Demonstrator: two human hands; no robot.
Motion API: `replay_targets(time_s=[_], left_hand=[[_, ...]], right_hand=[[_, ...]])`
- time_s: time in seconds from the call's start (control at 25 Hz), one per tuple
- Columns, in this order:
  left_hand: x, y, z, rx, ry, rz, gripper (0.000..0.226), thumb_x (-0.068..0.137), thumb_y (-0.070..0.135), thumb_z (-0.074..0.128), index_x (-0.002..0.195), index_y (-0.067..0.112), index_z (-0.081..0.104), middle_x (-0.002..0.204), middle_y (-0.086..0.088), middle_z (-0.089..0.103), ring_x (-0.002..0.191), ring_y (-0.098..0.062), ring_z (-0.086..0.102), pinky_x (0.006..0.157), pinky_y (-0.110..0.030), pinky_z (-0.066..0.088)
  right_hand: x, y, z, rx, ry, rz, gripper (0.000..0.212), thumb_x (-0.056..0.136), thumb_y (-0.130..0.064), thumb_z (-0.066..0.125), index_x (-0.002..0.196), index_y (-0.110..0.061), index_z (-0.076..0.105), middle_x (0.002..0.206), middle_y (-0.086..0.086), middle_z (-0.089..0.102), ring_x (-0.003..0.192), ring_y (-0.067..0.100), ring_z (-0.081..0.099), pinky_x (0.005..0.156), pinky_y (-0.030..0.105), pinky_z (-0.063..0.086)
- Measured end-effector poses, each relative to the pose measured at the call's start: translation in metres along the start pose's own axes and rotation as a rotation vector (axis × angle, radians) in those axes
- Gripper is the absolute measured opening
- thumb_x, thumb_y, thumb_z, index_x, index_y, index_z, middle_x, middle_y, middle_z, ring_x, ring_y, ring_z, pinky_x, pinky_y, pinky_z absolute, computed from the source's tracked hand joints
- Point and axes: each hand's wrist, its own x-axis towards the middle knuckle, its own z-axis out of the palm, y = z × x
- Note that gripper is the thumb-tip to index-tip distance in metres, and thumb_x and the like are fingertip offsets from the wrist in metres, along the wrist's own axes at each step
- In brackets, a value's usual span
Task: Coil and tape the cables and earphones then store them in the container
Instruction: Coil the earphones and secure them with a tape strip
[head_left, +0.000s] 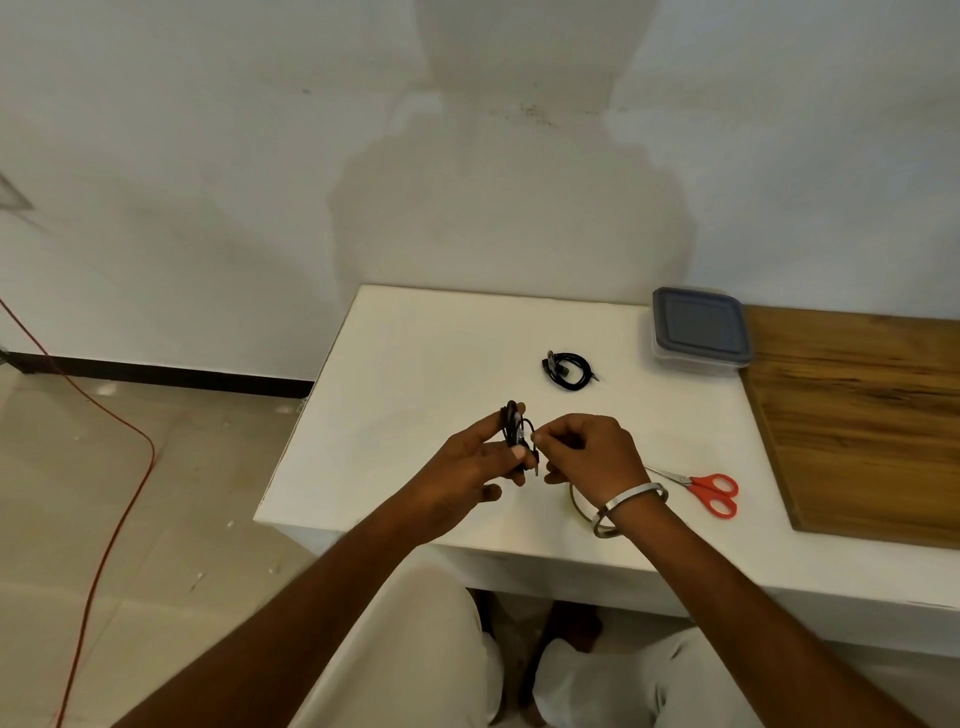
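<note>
At frame centre the left hand (467, 462) grips a black coiled cable (515, 431) upright — long axis vertical — while the right hand (587, 449) pinches its loose end. A second black coil (569, 369) lies flat above. The lidded container (698, 332) sits upper right — contents unseen.
</note>
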Motion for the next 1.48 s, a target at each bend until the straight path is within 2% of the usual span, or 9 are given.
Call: replay_targets(time_s=[0.16, 0.36, 0.52, 0.76, 0.96, 1.08, 1.28, 1.4, 1.48], left_hand=[[0.001, -0.005, -0.004, 0.157, -0.047, 0.039, 0.048, 0.095, 0.023, 0.058, 0.14, 0.035, 0.044, 0.093, 0.001, 0.07, 0.082, -0.01, 0.059, 0.074, -0.031, 0.038], [-0.001, 0.0, -0.004, 0.298, -0.132, 0.073, 0.051, 0.096, 0.019, 0.058, 0.141, 0.036, 0.042, 0.097, 0.0, 0.072, 0.082, -0.009, 0.061, 0.069, -0.022, 0.041], [-0.002, 0.002, -0.005, 0.331, -0.152, 0.066, 0.053, 0.094, 0.019, 0.061, 0.141, 0.036, 0.043, 0.099, -0.004, 0.072, 0.079, -0.008, 0.062, 0.069, -0.022, 0.041], [-0.002, 0.009, -0.011, 0.304, -0.218, 0.021, 0.048, 0.09, 0.02, 0.066, 0.134, 0.033, 0.052, 0.096, -0.008, 0.071, 0.076, -0.011, 0.06, 0.075, -0.031, 0.038], [-0.005, 0.015, -0.006, 0.247, -0.23, 0.03, 0.052, 0.089, 0.005, 0.064, 0.136, 0.022, 0.052, 0.087, -0.002, 0.073, 0.066, -0.01, 0.06, 0.066, -0.013, 0.045], [-0.003, 0.017, -0.003, 0.21, -0.191, 0.038, 0.05, 0.088, 0.001, 0.064, 0.133, 0.021, 0.054, 0.079, 0.004, 0.073, 0.063, -0.009, 0.06, 0.065, -0.013, 0.048], [0.006, 0.012, -0.005, 0.252, -0.065, 0.012, 0.028, 0.084, 0.011, 0.072, 0.11, 0.009, 0.061, 0.085, -0.011, 0.073, 0.065, -0.019, 0.063, 0.081, -0.033, 0.052], [0.009, 0.01, -0.004, 0.344, -0.014, -0.027, 0.028, 0.082, 0.017, 0.075, 0.103, 0.012, 0.057, 0.076, -0.006, 0.073, 0.06, -0.013, 0.061, 0.075, -0.028, 0.048], [0.01, 0.01, -0.003, 0.394, -0.022, -0.044, 0.027, 0.082, 0.02, 0.076, 0.1, 0.014, 0.057, 0.079, -0.012, 0.073, 0.058, -0.011, 0.058, 0.073, -0.027, 0.045]], right_hand=[[0.001, -0.002, -0.001, -0.008, -0.116, -0.007, 0.009, 0.084, -0.017, 0.067, 0.09, -0.012, 0.071, 0.073, 0.006, 0.07, 0.063, 0.019, 0.069, 0.064, 0.031, 0.06], [0.003, -0.004, 0.002, -0.119, -0.134, 0.024, 0.006, 0.084, -0.012, 0.064, 0.08, -0.016, 0.067, 0.065, 0.004, 0.067, 0.064, 0.025, 0.069, 0.067, 0.034, 0.06], [0.002, -0.003, -0.005, 0.101, -0.286, 0.099, 0.011, 0.084, -0.005, 0.062, 0.082, -0.012, 0.07, 0.067, 0.009, 0.067, 0.063, 0.02, 0.066, 0.074, 0.037, 0.059], [-0.003, 0.003, -0.012, 0.325, -0.448, 0.134, 0.011, 0.087, -0.004, 0.061, 0.086, -0.009, 0.07, 0.068, 0.004, 0.066, 0.066, 0.017, 0.063, 0.065, 0.028, 0.053], [-0.007, 0.004, -0.014, 0.414, -0.522, 0.151, 0.015, 0.09, -0.006, 0.056, 0.086, -0.009, 0.07, 0.071, 0.008, 0.065, 0.067, 0.015, 0.062, 0.065, 0.027, 0.053], [-0.008, 0.005, -0.016, 0.504, -0.536, 0.172, 0.018, 0.093, -0.009, 0.052, 0.089, -0.007, 0.069, 0.072, 0.009, 0.063, 0.068, 0.014, 0.061, 0.065, 0.027, 0.054], [-0.009, 0.01, -0.016, 0.609, -0.515, 0.178, 0.02, 0.093, -0.008, 0.051, 0.102, -0.003, 0.068, 0.077, 0.008, 0.063, 0.072, 0.013, 0.058, 0.064, 0.027, 0.052], [-0.013, 0.013, -0.011, 0.623, -0.465, 0.165, 0.02, 0.091, -0.004, 0.052, 0.107, 0.001, 0.065, 0.08, 0.008, 0.063, 0.074, 0.015, 0.057, 0.061, 0.026, 0.051], [-0.016, 0.013, -0.007, 0.681, -0.41, 0.212, 0.019, 0.092, -0.002, 0.051, 0.103, -0.002, 0.066, 0.079, 0.01, 0.063, 0.074, 0.018, 0.057, 0.06, 0.027, 0.051]])
